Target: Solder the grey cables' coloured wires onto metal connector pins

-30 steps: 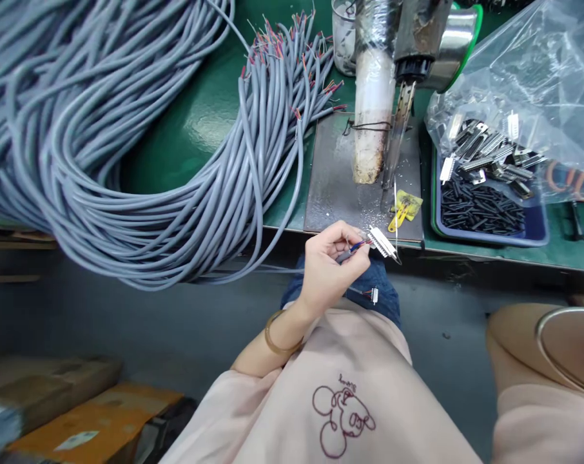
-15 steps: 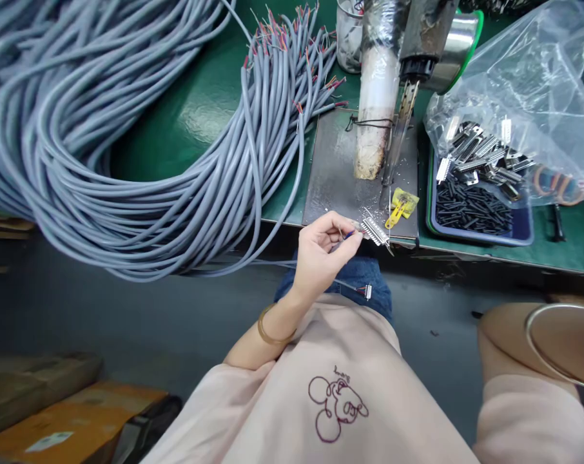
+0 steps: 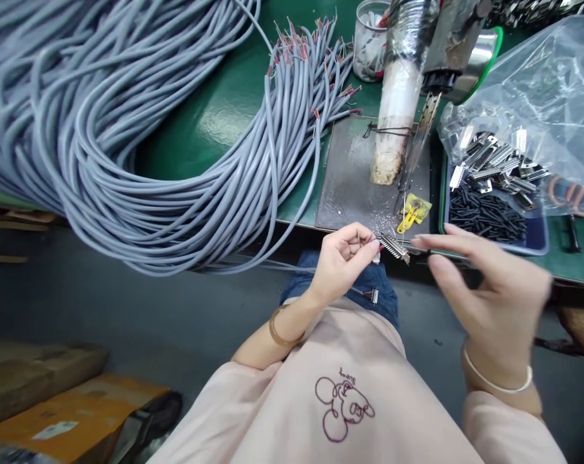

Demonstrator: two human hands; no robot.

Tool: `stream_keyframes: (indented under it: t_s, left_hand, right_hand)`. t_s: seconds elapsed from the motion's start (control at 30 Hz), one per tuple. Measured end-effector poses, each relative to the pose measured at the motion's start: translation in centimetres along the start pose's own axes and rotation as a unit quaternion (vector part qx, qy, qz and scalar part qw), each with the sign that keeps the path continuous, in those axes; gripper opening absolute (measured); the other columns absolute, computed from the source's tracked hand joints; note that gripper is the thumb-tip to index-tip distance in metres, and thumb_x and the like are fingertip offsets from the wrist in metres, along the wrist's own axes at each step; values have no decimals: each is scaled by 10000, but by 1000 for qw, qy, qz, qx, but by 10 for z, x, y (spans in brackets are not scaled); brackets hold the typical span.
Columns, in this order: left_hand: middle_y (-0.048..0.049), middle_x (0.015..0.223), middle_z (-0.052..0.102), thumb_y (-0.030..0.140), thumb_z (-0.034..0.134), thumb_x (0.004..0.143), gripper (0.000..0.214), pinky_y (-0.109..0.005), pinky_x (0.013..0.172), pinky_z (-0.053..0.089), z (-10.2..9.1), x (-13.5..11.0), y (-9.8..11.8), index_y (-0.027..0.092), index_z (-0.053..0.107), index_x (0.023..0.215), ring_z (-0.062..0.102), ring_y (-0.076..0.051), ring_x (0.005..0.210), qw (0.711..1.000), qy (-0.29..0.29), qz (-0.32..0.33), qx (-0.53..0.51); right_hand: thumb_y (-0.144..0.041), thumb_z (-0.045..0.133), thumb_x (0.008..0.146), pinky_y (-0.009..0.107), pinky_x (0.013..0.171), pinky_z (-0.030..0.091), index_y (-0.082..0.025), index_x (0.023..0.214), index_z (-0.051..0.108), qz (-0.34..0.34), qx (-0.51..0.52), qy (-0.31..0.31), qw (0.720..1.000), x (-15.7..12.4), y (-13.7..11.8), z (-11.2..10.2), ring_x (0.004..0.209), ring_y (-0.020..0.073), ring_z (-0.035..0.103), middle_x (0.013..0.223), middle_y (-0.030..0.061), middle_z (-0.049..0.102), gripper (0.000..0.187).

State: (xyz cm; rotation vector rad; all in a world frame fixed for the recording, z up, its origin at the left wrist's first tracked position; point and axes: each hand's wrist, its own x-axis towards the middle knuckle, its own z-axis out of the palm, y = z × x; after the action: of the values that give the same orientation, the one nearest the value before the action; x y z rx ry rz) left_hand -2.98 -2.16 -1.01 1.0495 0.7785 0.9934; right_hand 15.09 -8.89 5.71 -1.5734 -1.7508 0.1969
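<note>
Right hand is now in view before the bench edge, out of sight a moment ago; thumb and forefinger spread, a gap between. Blur: cannot tell whether it touches the plug. Left hand keeps pinching the coloured wires at the plug's end. Plug is held just off the front edge of the grey plate, darker metal side now showing; white side showed earlier. Judgement: the work is now within reach of both hands.

Writing: shirt carries small script, illegible; label on the orange box, unreadable. No brands legible.
</note>
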Motion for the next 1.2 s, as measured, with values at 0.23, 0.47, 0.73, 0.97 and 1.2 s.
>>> stream_keyframes:
  t_s: [0.23,0.47,0.73,0.97,1.2]
  left_hand:
    - [-1,689,590,289,722,832,184,-177,533,428,7,-2,0,146,626,767,526,-74,595,996,16,42,70]
    - [-20,718,640,252,709,829,123,-185,523,426,9,-3,-7,151,656,785,546,-87,607,991,30,71,112]
    - [-32,754,674,246,687,869,108,-205,584,473,8,-4,-9,152,680,815,586,-102,650,984,-6,108,141]
    - [-13,746,669,215,728,801,106,-166,531,466,6,2,-5,148,662,849,536,-55,549,998,-43,40,12]
    - [-5,678,684,179,717,811,58,-174,487,453,5,5,-4,132,722,846,513,-42,474,997,-55,-45,-35]
  right_hand:
    - [-185,731,872,401,936,621,-287,1195,707,27,72,14,997,-25,12,27,834,164,754,858,-35,770,339]
    - [-230,652,919,222,433,427,-227,998,744,96,88,127,983,-27,8,14,493,98,605,670,-20,688,121]
    - [-286,714,874,213,410,240,-256,1219,723,163,157,-31,974,-15,24,35,462,36,236,805,-8,703,346]
    - [-288,698,885,214,440,280,-289,1088,778,162,131,49,977,-17,19,54,488,47,305,786,-18,673,219]
    - [-205,693,898,239,497,378,-305,1109,771,29,-26,109,993,-16,25,45,480,73,479,633,-47,653,246]
